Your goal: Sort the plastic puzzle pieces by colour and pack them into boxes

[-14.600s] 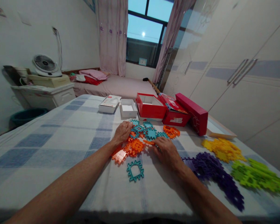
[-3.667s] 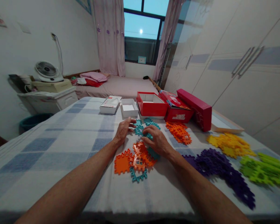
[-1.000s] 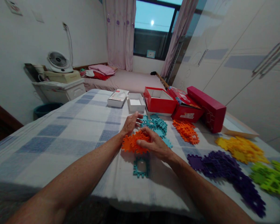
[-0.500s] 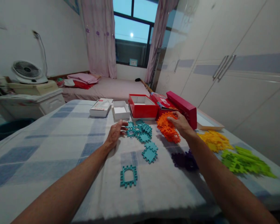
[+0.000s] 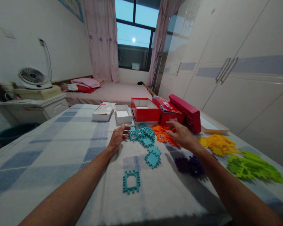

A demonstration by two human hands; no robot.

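Observation:
My left hand (image 5: 118, 136) rests at the left side of a heap of teal interlocking plastic tiles (image 5: 147, 141), fingers apart and holding nothing. Over a pile of orange tiles (image 5: 162, 137) is my right hand (image 5: 181, 135), its fingers spread and nothing gripped. The orange pieces lie on the cloth beside the teal heap. Nearer to me are overlapping teal tiles (image 5: 153, 160) and one teal frame tile with a round hole (image 5: 131, 182). Dark purple tiles (image 5: 191, 165) lie partly behind my right forearm.
Yellow tiles (image 5: 219, 145) and lime green tiles (image 5: 254, 166) lie at the right. Along the back stand a flat white box (image 5: 104, 112), a small open white box (image 5: 123, 117), an open red box (image 5: 146, 114), another red box (image 5: 171, 116) and a long crimson box (image 5: 187, 113).
My right hand has lowered the orange tiles onto the cloth and let go, its fingers now spread. My left hand stays by the teal heap. The view has tilted slightly up.

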